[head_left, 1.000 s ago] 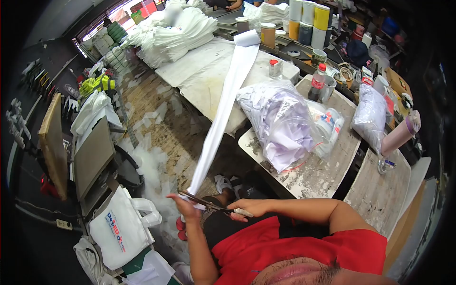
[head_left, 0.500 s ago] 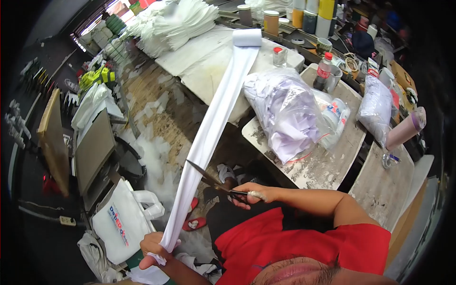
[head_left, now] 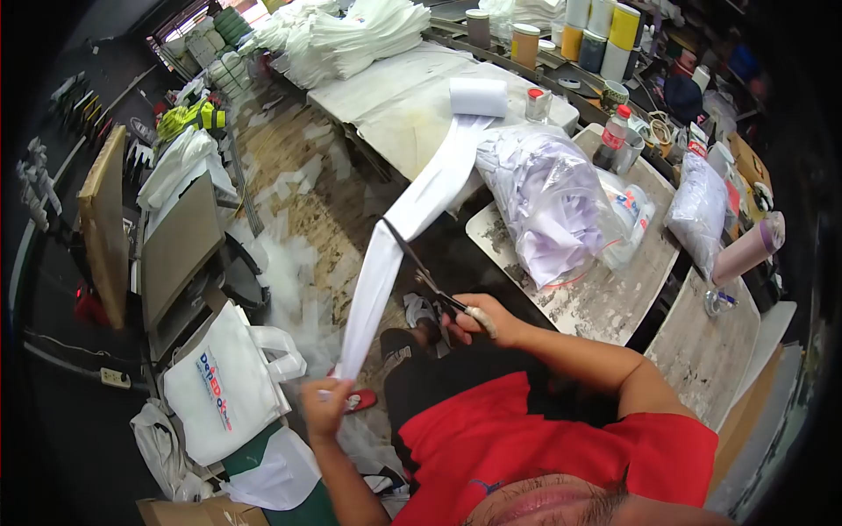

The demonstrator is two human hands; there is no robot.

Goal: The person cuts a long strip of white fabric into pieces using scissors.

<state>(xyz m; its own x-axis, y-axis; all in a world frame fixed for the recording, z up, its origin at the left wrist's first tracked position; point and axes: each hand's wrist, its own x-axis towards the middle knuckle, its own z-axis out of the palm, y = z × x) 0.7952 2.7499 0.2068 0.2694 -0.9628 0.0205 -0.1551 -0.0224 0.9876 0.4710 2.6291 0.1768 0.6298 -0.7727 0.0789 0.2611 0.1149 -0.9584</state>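
A long white fabric strip [head_left: 373, 276] runs from a white roll [head_left: 478, 97] on the covered table down to my left hand [head_left: 324, 405], whose fingers are closed on its lower end. My right hand [head_left: 474, 323] grips the handles of dark scissors [head_left: 430, 279]. The scissors' blades reach up to the strip about midway along it, where the strip bends. Whether the fabric lies between both blades is hard to tell.
A plastic bag of white cloth [head_left: 553, 206] lies on the worn board [head_left: 579, 307] at right, near a cola bottle [head_left: 611, 138] and a small jar [head_left: 538, 105]. Cloth stacks [head_left: 351, 39] stand behind. A printed white bag [head_left: 219, 386] is at lower left.
My left hand has moved up and a little right with the strip's end. The scissors have risen to the strip, which now bends at the blades. The roll sits lower in view.
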